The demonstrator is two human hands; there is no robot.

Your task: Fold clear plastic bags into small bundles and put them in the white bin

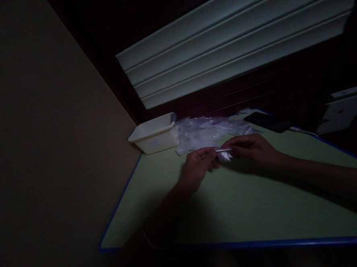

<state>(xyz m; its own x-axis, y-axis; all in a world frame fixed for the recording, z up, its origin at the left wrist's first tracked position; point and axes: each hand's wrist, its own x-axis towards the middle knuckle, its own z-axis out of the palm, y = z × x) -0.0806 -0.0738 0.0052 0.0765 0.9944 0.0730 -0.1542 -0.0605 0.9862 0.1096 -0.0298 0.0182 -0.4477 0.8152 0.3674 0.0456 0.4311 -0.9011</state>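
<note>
Between my two hands is a small clear plastic bag (226,156), shiny and crumpled, with a straight upper edge. My left hand (200,164) pinches its left side, fingers closed. At its upper right corner, the thumb and fingertips of my right hand (252,148) are pressed together on it. What lies inside the bag is too dark and small to make out. Just beyond my hands, a spread pile of clear plastic bags (205,130) lies on the table.
A white plastic bin (159,136) stands at the table's back left, against the wall (60,136). A dark phone (267,121) with a white cable (303,131) lies at the back right. The light green table (255,209) has a blue edge. Behind it is a slatted panel (221,42).
</note>
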